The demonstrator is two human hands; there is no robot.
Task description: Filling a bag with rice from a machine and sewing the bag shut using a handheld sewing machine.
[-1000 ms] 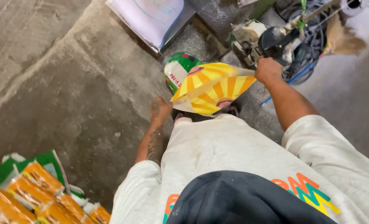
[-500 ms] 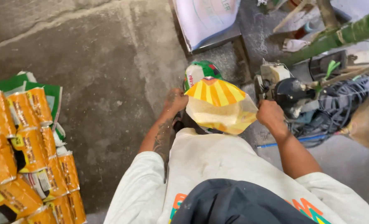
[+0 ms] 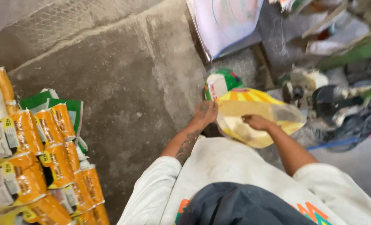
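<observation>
Yellow bag (image 3: 258, 121) (open) between hands

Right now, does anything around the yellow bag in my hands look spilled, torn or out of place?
Nothing is plainly spilled or torn. The yellow striped bag is crumpled and open between the left hand and right hand. The orange packets at left lie in slanted, overlapping rows, not squared.

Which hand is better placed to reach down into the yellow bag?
Probably the right hand: it already rests at the open mouth of the yellow bag, above the pale contents. The left hand grips the bag's edge on the far side, holding it open.
</observation>
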